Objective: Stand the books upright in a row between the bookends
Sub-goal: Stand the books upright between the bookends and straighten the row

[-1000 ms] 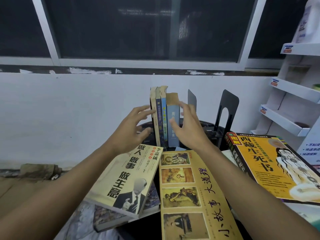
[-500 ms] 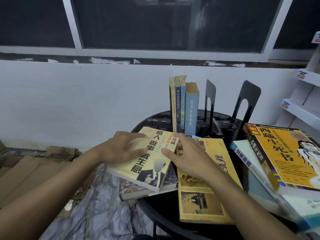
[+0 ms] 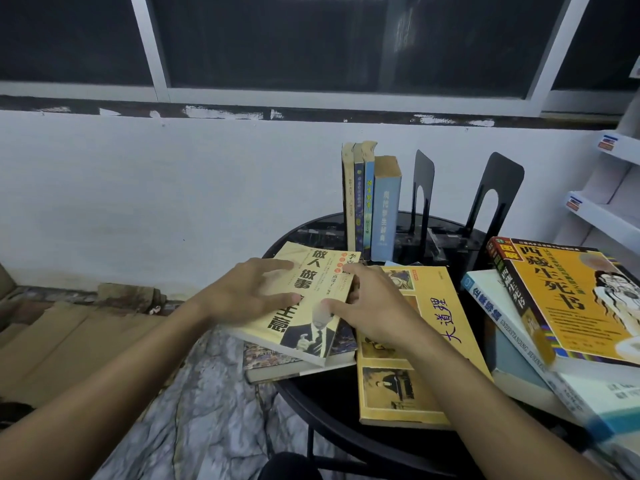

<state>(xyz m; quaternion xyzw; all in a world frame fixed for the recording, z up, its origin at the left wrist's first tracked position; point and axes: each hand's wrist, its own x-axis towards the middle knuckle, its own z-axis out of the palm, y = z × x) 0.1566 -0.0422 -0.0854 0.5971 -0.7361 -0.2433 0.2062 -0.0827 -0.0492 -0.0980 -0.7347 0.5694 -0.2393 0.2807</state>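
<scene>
Presses L hand (image 3: 249, 296) flat, fingers spread, on pale-yellow paperback w/ suited man on cover (image 3: 308, 306). Grips same book's R edge w/ R hand (image 3: 374, 306): thumb on cover, fingertips tucked at edge. Lies flat atop darker book (image 3: 298, 367) at L rim of round black table (image 3: 325, 396), just beside big yellow flat book (image 3: 436, 306). Behind, at back of table: four upright books (image 3: 372, 202) in row, two black metal bookends (image 3: 424, 192) just to R, apart from each other.
</scene>
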